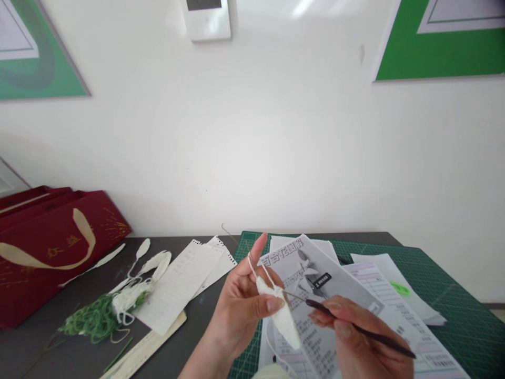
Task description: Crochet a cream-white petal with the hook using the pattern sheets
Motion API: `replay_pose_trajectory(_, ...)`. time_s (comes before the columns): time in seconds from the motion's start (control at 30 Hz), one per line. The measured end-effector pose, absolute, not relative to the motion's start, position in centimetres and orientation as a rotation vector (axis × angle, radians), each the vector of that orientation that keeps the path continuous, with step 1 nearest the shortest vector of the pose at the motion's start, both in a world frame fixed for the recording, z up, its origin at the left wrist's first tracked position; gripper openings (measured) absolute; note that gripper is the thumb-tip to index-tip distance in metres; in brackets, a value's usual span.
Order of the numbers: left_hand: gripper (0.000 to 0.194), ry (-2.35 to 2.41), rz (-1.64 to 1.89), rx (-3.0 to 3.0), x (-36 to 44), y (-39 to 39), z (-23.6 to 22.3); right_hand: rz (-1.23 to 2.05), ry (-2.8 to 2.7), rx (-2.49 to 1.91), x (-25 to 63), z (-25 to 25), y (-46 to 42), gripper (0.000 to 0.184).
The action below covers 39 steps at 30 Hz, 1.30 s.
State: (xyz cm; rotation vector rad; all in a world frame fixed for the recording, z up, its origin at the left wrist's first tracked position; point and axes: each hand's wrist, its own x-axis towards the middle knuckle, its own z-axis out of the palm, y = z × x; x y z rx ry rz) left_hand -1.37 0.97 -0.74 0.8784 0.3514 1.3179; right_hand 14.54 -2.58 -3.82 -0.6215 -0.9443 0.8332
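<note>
My left hand point(244, 297) pinches a small white crocheted piece point(282, 316), with white yarn looped over its raised index finger. My right hand point(355, 337) grips a dark crochet hook point(355, 327), its tip pointing left into the top of the white piece. Both hands hover over a printed instruction sheet point(315, 279) with a flower picture, which lies on a green cutting mat point(453, 300).
A dark red gift bag point(51, 247) lies at the left. A tangle of green and white yarn point(102, 313) and white crocheted petals point(153, 263) rest on the grey table point(79, 295). Loose papers point(185, 279) lie in the middle and at the right point(398, 287). A white wall stands behind.
</note>
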Motion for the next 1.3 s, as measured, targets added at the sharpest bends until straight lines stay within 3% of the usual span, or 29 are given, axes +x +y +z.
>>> replay_pose_trajectory(0.7,0.068,0.388,1.117,0.834,-1.8,1.0,0.2,0.832,-1.357,-0.465,18.2,-2.8,-0.7,0.013)
replay_pose_trajectory(0.9,0.066,0.452,1.112,0.954,-1.7,0.8,-0.2,1.252,-1.009,-0.539,17.9,-2.9,-0.1,0.012)
replay_pose_trajectory(1.07,0.053,0.541,1.334,1.278,-1.2,0.9,-0.8,1.713,-0.607,-0.532,16.7,-3.4,0.3,0.014)
replay_pose_trajectory(1.3,0.057,0.626,1.456,1.402,-0.5,1.3,-2.0,1.664,-0.604,-0.47,15.9,-3.5,-0.2,0.015)
